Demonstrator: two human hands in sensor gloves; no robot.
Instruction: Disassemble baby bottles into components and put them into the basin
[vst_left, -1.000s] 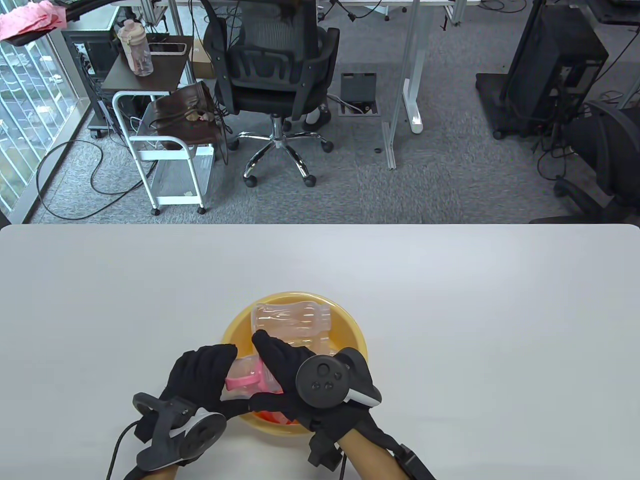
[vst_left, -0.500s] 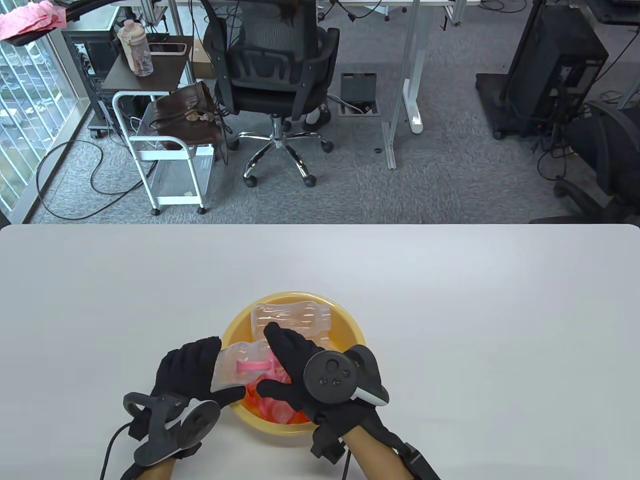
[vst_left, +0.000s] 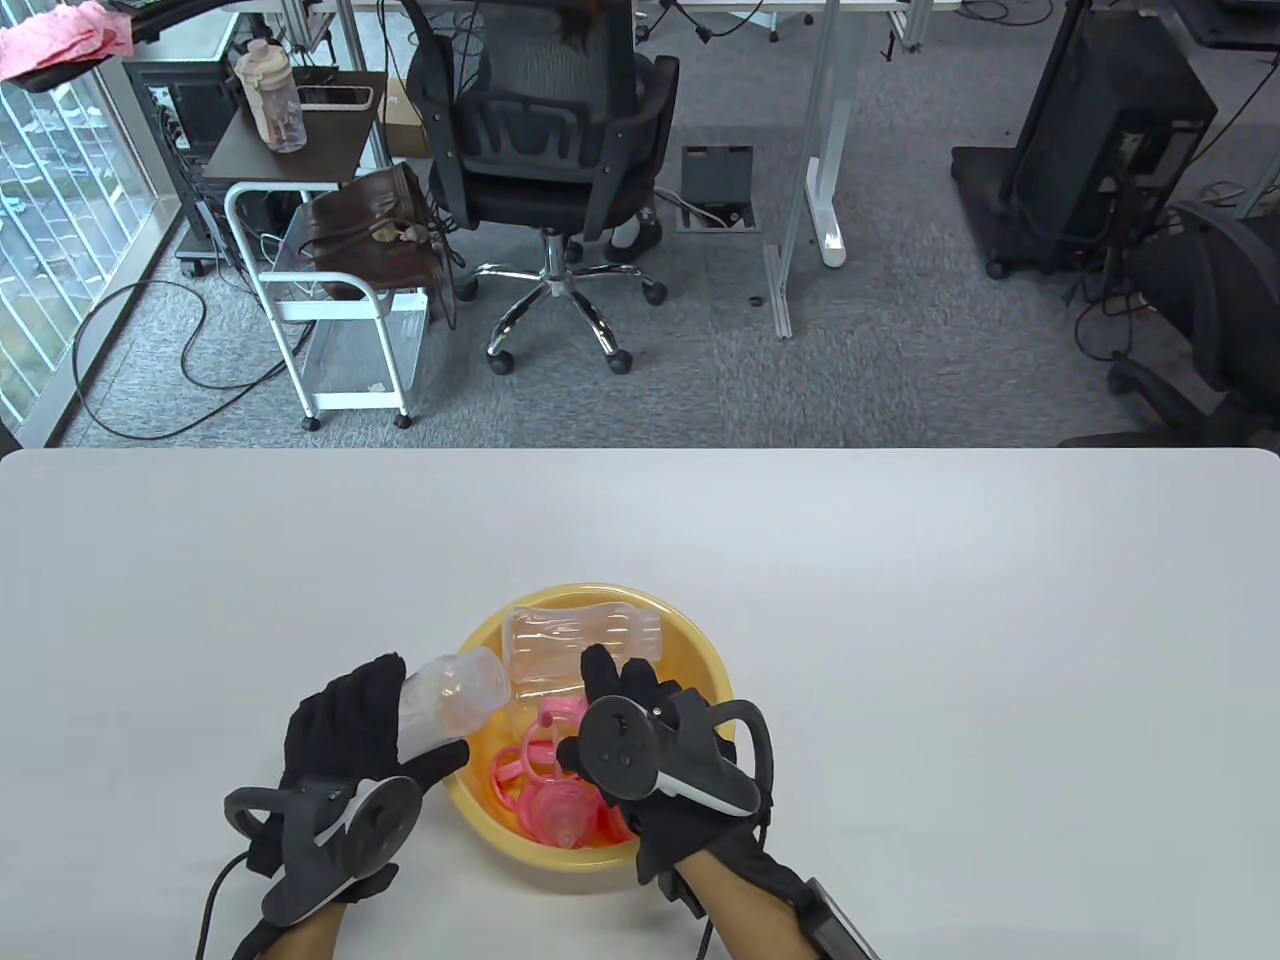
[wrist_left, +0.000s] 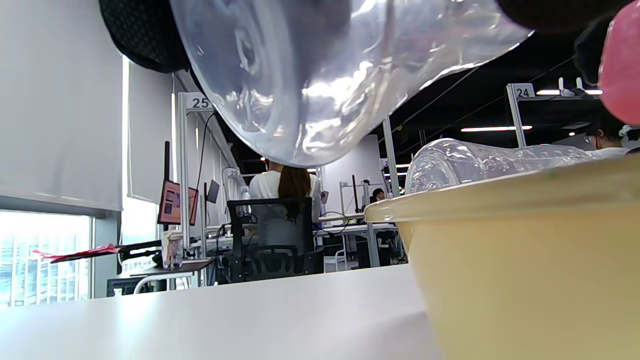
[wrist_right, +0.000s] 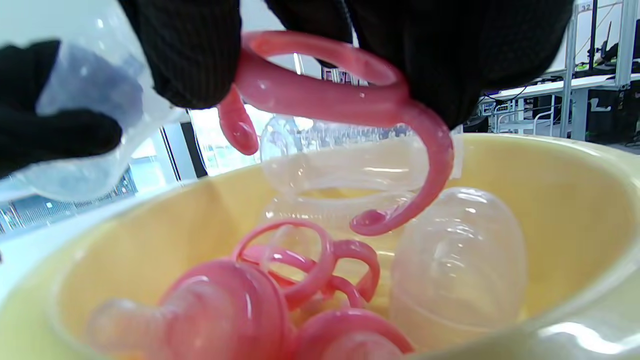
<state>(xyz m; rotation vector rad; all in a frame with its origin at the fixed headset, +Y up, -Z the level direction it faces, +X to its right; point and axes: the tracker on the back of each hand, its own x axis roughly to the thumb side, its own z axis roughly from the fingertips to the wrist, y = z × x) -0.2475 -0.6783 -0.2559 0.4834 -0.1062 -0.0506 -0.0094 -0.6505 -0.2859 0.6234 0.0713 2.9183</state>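
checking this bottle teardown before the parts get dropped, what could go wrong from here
1. The left hand holds the clear bottle body at the yellow basin rim; released there, it might land on the table.
2. The right hand holds the pink handle ring over crowded parts; dropped, it may bounce or snag.
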